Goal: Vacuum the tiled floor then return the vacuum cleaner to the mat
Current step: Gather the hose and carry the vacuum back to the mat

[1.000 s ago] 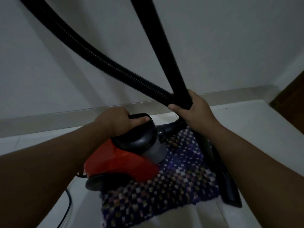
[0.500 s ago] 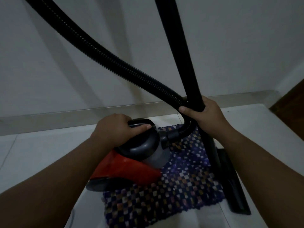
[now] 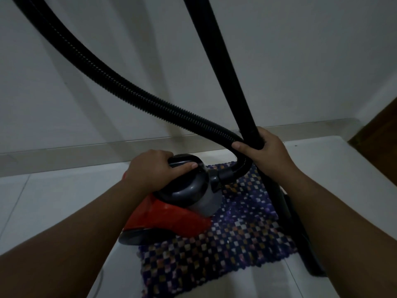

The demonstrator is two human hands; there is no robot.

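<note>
The red and dark grey vacuum cleaner sits partly on the checkered woven mat, its rear over the white tiles. My left hand grips the black carry handle on top of it. My right hand grips the black rigid wand, which stands nearly upright. The ribbed black hose arcs from the upper left down past my right hand into the canister's front. The floor nozzle rests on the floor at the mat's right edge.
A white wall with a pale skirting runs close behind the mat. A brown wooden door or panel stands at the far right. White floor tiles spread to the left and right of the mat.
The vacuum body has shifted slightly right, further onto the mat. The wand, with my right hand on it, has moved right and stands more upright. Both grips are unchanged.
</note>
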